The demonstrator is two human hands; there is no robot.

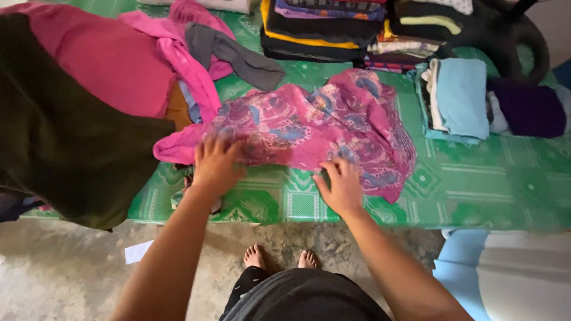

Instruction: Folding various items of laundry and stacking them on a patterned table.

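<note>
A: Pink patterned cloth [315, 128] lies crumpled across the green patterned mat [476, 178], its lower hem close to the mat's near edge. Left hand [217, 163] flat on the hem's left end, fingers spread, pressing rather than gripping. Right hand [340, 185] on the hem further right, fingertips down on the fabric, thumb tucked; whether it pinches the cloth I cannot tell.

B: How to handle it well?

A: My judgement: keep both palms low, draw the hem taut along the near edge, and smooth outward from the middle so the bunched far side lies flat before any fold.

B: Packages, labels, signs?

A: None legible. Only a small white paper scrap [138, 251] on the concrete floor [59, 279], below the mat's near-left corner.

B: Surroundings?

A: Loose heap of pink and dark garments [89, 89] at the left edge; folded stacks [324, 27] along the far edge; a light blue folded pile [458, 98] toward the right.
</note>
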